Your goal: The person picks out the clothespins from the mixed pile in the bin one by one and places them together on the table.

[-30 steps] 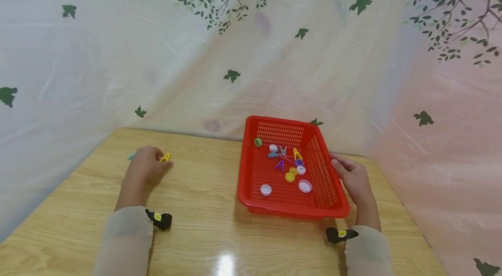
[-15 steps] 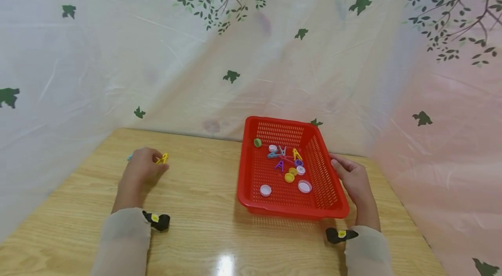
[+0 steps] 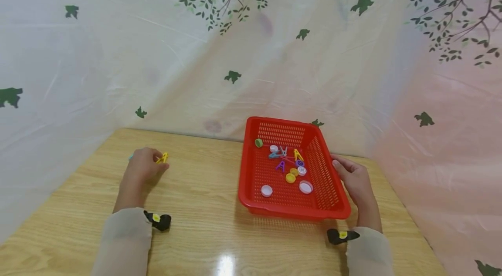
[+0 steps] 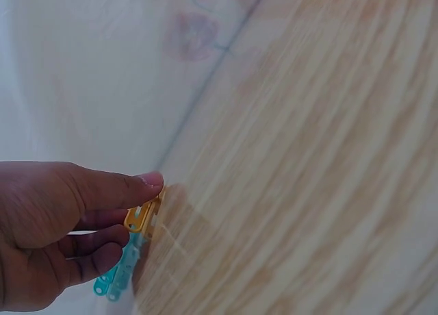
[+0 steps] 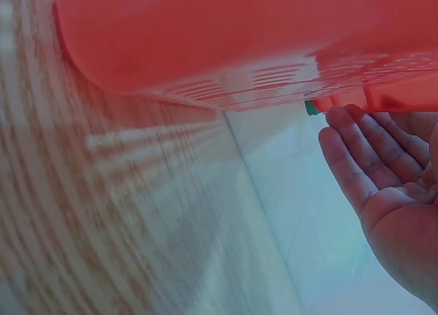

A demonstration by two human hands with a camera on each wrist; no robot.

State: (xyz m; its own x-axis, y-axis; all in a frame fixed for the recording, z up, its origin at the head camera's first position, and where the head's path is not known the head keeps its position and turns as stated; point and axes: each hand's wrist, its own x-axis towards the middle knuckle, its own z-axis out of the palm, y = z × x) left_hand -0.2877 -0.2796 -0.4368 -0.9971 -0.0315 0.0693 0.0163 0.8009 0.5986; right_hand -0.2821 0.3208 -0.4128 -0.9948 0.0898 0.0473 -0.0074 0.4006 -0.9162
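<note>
At the left of the table, my left hand (image 3: pixel 144 163) pinches a yellow clothespin (image 3: pixel 163 158) between thumb and fingers. A turquoise clothespin (image 4: pixel 116 277) lies just past the curled fingers in the left wrist view, mostly covered by the hand in the head view. My right hand (image 3: pixel 354 180) is at the right side of a red plastic basket (image 3: pixel 290 211). In the right wrist view its fingers (image 5: pixel 349 164) reach out nearly straight, tips right under the basket's rim. Inside the basket lie a purple clothespin (image 3: pixel 280 166), a yellow clothespin (image 3: pixel 298 155) and several bottle caps.
The wooden table (image 3: pixel 196 189) meets a hanging cloth (image 3: pixel 188 71) printed with leaves and branches along its back edge. Among the caps in the basket are a green one (image 3: pixel 259 143), a white one (image 3: pixel 266 191) and a yellow one (image 3: pixel 290 178).
My left hand has shifted slightly left, and the yellow clothespin in it stands more upright. The right hand and the basket have stayed in place.
</note>
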